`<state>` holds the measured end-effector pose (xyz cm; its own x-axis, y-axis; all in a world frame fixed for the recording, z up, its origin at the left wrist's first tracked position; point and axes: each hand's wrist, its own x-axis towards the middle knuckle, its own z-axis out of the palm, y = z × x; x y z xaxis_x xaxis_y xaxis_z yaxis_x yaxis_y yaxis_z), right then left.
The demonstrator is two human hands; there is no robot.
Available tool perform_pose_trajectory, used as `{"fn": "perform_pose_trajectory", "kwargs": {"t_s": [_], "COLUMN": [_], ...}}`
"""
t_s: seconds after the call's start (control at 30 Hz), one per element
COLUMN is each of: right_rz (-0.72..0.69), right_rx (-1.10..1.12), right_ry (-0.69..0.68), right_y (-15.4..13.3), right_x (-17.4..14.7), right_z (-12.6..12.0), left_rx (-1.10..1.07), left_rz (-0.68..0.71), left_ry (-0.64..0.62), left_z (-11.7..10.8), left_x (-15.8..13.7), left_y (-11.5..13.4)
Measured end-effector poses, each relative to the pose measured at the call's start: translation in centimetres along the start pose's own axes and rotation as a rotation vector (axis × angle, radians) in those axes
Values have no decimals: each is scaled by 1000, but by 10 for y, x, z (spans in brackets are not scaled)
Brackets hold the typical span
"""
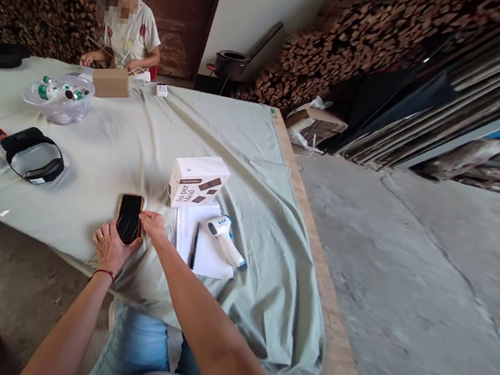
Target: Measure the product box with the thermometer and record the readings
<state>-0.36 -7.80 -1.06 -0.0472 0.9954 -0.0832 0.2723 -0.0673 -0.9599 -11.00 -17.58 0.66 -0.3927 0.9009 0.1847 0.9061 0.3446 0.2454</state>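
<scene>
A smartphone [129, 218] with a dark screen and a tan case edge lies on the cloth near the table's front edge. My left hand [110, 245] wraps its lower end, fingers along the left side and thumb at the lower right corner. At the phone's right edge, the closed fingers of my right hand [153, 226] press against its side. To the right of that hand is an open notebook [184, 234], bearing a black pen [194, 245] and a white handheld infrared thermometer [226, 240]. A white printed box [199, 182] stands at the notebook's far end.
A pale green cloth [259, 188] covers the table, wrinkled at right. Leftward are a black headset [34, 157] and a clear plastic basin [62, 109] with bottles. Across the table, a person [132, 35] sits behind a cardboard box [111, 82]. Stacked firewood [339, 41] lines the wall.
</scene>
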Motion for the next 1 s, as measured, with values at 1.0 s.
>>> {"fn": "perform_pose_trajectory", "kwargs": {"t_s": [1.0], "right_rz": [-510], "right_rx": [-633], "right_ry": [22], "right_y": [8], "right_x": [35], "right_z": [-9], "left_rx": [-47], "left_rz": [37], "left_ry": [100], "left_z": [7], "left_x": [-4], "left_y": [0]}}
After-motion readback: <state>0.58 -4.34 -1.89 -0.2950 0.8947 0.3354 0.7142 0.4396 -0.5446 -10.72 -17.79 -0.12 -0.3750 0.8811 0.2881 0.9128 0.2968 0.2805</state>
